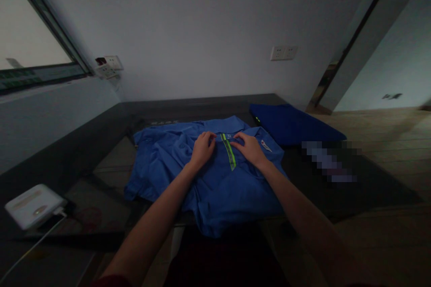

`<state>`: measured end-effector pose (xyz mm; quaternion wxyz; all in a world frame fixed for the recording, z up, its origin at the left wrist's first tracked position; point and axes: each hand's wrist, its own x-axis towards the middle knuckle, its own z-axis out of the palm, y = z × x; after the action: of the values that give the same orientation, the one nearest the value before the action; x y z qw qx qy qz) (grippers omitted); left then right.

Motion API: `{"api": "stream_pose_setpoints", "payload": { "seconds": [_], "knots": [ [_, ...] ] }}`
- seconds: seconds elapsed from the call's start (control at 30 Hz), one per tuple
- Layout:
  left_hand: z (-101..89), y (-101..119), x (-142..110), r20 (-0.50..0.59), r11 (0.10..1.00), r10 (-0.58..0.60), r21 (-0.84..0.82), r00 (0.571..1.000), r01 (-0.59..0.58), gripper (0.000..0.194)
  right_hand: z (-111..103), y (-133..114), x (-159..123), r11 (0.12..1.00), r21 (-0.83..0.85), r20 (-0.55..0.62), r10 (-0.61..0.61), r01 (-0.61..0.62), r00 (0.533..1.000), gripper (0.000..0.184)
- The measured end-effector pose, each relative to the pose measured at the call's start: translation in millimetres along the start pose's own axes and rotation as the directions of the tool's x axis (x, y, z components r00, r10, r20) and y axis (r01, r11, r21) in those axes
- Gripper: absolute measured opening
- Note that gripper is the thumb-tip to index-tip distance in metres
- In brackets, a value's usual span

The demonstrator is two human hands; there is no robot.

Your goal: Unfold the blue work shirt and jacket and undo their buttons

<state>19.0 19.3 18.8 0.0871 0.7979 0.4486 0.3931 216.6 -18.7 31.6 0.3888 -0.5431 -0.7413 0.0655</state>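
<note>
A blue work shirt [218, 188] lies spread and wrinkled on the dark table, its near edge drooping over the front. It bears a yellow-green and grey reflective strip [230, 156] and a small white badge [266, 145] on the right. My left hand [204, 149] is closed on the cloth left of the strip, thumb against curled fingers. Just right of the strip, my right hand [251, 147] pinches the shirt between thumb and fingers. Cloth under both sets of fingertips is partly hidden.
A folded dark blue garment [294, 123] lies at the back right of the table [111, 161]. A blurred-out patch [330, 161] covers something in front of it. At left sits a white box [35, 205] with a cable [37, 244]. Wall sockets [283, 53] are behind.
</note>
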Motion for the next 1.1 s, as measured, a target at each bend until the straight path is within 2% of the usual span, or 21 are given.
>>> {"api": "stream_pose_setpoints", "payload": {
  "seconds": [0.13,0.3,0.47,0.57,0.63,0.77,0.87,0.93,1.0,1.1],
  "knots": [
    [-7.6,-12.9,4.7,0.128,0.992,-0.123,0.037,0.984,0.119,0.013,-3.5,8.4,3.2,0.996,-0.062,-0.028,0.056,-0.058,0.998,0.012],
    [-13.0,-14.8,5.5,0.189,0.971,-0.226,0.118,0.956,0.206,0.017,-19.7,22.3,7.5,0.981,-0.115,-0.097,0.145,-0.156,0.985,0.011],
    [-10.1,-12.5,1.8,0.228,0.979,-0.122,0.190,0.966,0.079,0.018,-34.9,31.7,10.2,0.967,-0.140,-0.126,0.196,-0.213,0.972,0.013],
    [-9.4,-9.0,0.5,0.207,0.964,-0.079,0.266,0.975,0.021,0.015,-40.7,33.1,10.4,0.958,-0.159,-0.131,0.221,-0.240,0.967,0.015],
    [-10.1,-3.5,0.3,0.184,0.966,-0.042,0.259,0.982,-0.007,0.016,-42.9,33.7,9.3,0.941,-0.198,-0.134,0.252,-0.275,0.958,0.017],
    [-10.0,17.9,-3.3,0.180,0.996,0.023,0.080,0.983,-0.038,0.022,-43.5,35.0,4.9,0.878,-0.364,-0.070,0.307,-0.311,0.949,0.019],
    [-6.4,38.5,-11.3,0.265,0.993,0.081,-0.100,0.961,-0.056,0.024,-42.8,32.9,3.9,0.888,-0.419,0.023,0.220,-0.191,0.975,0.025],
    [-3.2,49.5,-17.3,0.336,0.974,0.139,-0.214,0.932,-0.068,0.023,-42.1,27.6,5.4,0.947,-0.314,0.047,0.089,-0.070,0.995,0.028],
    [-0.6,55.3,-21.2,0.389,0.953,0.177,-0.296,0.904,-0.059,0.022,-40.7,19.6,7.1,0.995,-0.096,0.041,-0.020,0.024,0.999,0.023],
    [0.2,53.7,-20.7,0.392,0.943,0.143,-0.332,0.909,-0.006,0.020,-36.8,7.0,7.3,0.978,0.205,0.094,-0.068,0.047,0.993,0.015]
  ]
}}
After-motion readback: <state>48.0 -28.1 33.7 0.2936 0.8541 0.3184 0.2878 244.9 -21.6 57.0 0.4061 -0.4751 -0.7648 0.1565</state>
